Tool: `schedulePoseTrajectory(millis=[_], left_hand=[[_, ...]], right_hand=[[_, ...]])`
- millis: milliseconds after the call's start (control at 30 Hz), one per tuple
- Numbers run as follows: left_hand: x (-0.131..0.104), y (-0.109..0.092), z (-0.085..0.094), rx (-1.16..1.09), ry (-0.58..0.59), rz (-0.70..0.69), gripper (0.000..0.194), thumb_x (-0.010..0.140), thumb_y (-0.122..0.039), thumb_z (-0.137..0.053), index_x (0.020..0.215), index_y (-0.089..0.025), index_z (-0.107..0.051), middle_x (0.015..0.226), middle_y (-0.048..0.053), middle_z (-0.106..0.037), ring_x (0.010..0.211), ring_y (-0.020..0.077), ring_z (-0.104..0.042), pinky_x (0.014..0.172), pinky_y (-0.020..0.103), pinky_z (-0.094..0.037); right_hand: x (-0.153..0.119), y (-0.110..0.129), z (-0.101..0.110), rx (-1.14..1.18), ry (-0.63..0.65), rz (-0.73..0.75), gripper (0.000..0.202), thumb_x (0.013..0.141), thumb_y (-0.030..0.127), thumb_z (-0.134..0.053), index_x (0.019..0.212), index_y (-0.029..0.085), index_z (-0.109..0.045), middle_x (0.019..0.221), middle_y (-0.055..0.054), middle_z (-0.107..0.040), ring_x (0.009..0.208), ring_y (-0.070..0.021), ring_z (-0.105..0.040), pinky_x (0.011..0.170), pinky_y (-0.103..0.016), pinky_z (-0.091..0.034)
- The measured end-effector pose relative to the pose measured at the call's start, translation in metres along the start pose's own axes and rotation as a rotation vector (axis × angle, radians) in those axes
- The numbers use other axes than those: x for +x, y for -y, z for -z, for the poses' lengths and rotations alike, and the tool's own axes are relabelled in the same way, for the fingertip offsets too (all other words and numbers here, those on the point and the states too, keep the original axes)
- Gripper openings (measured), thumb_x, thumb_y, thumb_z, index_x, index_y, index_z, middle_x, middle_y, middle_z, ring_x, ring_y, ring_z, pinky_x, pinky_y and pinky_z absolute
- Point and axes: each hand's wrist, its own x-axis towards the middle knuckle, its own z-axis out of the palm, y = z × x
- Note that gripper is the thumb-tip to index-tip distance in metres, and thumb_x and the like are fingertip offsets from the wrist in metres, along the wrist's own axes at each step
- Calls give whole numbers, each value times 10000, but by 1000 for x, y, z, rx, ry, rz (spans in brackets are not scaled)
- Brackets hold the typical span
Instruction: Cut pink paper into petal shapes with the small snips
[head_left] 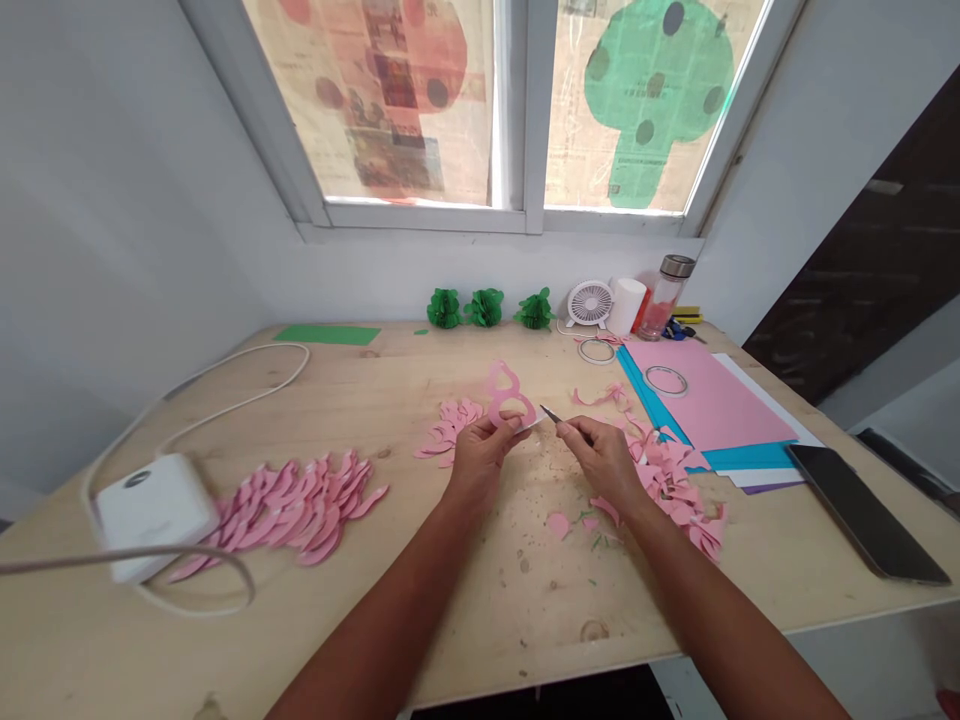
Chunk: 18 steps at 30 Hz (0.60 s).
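My left hand [484, 447] is closed on a pink paper cutout [531, 412] with looped openings, held up over the middle of the table. A white edge shows at the cutout's right side. Just to the right, my right hand [600, 455] is closed around small scissors [551, 413]. Their dark pointed blades aim left at the cutout, and the handles are hidden in my fingers. Beside my left hand lies a small pile of pink paper petals [450, 428]. Pink paper scraps [671, 475] are heaped beyond and beside my right wrist.
Overlapping pink petals [300, 505] lie left, by a white charger box [157, 505] with a looping cable. Coloured sheets [720, 400] and a dark phone or tablet [866, 510] lie right. Green paper flowers [484, 307], a fan [590, 302] and a glass bottle [664, 300] line the back.
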Motion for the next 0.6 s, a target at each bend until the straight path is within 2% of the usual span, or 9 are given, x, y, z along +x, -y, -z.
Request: schedulePoseTrajectory(millis=[367,600], left_hand=[[0,0,0,-2,-2,-15,154,564,-215,-764,634,-127,-658,756,26,-621,743,117,-584,779,272,-523],[1,2,1,4,-1,-3,178,555,-233,-769,649,-128,-660,753,26,-617,744,126,-593,777,285,-524]], right_hand=[[2,-5,1,11,-24,-20,412,821,512,-433,743,154,-621,535,32,-403,508,-103,-376,476,-228,-251],[2,-4,0,-1,-10,-21,399,817,505,-441,727,160,-620,549,27,-431,523,-105,-393,492,-226,-271]])
